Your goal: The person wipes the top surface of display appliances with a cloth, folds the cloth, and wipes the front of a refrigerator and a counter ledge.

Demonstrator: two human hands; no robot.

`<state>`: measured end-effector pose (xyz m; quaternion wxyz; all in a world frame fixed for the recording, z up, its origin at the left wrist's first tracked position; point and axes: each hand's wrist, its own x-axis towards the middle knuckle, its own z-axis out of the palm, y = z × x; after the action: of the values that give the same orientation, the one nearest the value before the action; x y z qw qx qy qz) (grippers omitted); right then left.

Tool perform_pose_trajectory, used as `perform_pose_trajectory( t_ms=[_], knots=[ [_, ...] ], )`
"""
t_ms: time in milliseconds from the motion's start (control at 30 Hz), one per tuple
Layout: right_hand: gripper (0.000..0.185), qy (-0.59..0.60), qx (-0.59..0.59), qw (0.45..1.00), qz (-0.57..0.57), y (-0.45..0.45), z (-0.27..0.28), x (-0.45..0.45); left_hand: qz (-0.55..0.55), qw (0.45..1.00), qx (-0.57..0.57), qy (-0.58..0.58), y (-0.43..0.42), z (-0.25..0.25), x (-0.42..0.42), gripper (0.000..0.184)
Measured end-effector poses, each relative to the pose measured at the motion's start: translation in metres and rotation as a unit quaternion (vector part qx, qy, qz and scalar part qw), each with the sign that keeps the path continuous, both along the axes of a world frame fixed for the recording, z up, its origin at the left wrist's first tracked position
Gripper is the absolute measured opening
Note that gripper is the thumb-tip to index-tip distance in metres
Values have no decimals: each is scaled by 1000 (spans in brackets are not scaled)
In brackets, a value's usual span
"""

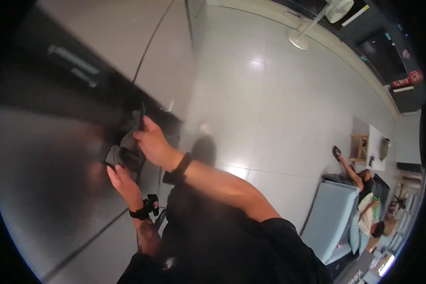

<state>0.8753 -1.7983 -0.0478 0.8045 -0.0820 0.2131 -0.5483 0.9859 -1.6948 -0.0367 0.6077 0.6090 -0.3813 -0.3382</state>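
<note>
My right hand [155, 146] is closed on a dark grey, soft-looking piece of cloth [130, 141], pinching it near its upper right side. My left hand [121, 183] grips the lower edge of the same piece, where a black band or strap shows by the fingers. The cloth is bunched between both hands, and blur hides what exactly it is. Both wrists wear black straps; the left one carries a small black device [151, 204]. Just beyond the hands is a glossy dark surface [42, 165] with blurred light lettering on its black edge.
Pale floor tiles [251, 109] lie to the right. A white standing fan [298, 40] is at the far wall. At the lower right, another person [367, 208] reclines on a light blue sofa [331, 208], near a white table [377, 142].
</note>
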Motion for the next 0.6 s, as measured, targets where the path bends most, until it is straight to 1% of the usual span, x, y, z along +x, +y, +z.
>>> perform_pose_trajectory(
  t_ms=[33, 67, 100, 167, 200, 233, 267, 333, 400, 433, 467, 500, 567, 600],
  knots=[
    [46, 27, -13, 999, -24, 25, 3, -9, 28, 1000, 8, 5, 28, 0, -2, 44],
    [46, 54, -19, 997, -56, 8, 1, -26, 46, 999, 23, 8, 10, -9, -8, 44],
    [43, 65, 2, 994, -88, -6, -2, -40, 71, 997, 28, 14, -7, -11, -20, 44],
    [41, 147, 10, 983, -107, -35, -5, -73, 55, 998, -18, 35, -34, 3, -39, 43],
    [40, 179, 14, 976, -121, -53, 6, -88, 43, 997, -44, 37, -53, 16, -45, 43],
    [38, 215, 55, 967, -124, -64, 15, -103, 115, 992, 20, -49, -62, 30, -58, 45],
    [39, 225, 47, 967, -113, -112, -2, -120, 156, 984, 25, -80, -107, 11, -65, 46],
    [39, 226, 14, 968, -106, -133, -14, -138, 235, 963, 3, -135, -104, -12, -63, 48],
    [39, 195, -17, 973, -118, -147, -30, -137, 295, 948, 12, -117, -92, -19, -55, 49],
    [39, 173, -27, 977, -125, -149, -41, -126, 324, 918, 79, -213, -81, -34, -32, 48],
    [38, 244, -73, 963, -88, -154, -55, -120, 302, 860, 140, -386, -59, -59, -11, 45],
    [37, 312, -119, 941, -51, -181, -63, -119, 305, 825, 156, -450, -62, -71, 2, 44],
    [33, 291, -144, 945, 49, -200, -69, -116, 304, 802, 213, -469, -52, -99, 14, 42],
    [31, 305, -176, 931, 94, -218, -72, -121, 294, 797, 247, -467, -48, -112, 14, 40]
  ],
)
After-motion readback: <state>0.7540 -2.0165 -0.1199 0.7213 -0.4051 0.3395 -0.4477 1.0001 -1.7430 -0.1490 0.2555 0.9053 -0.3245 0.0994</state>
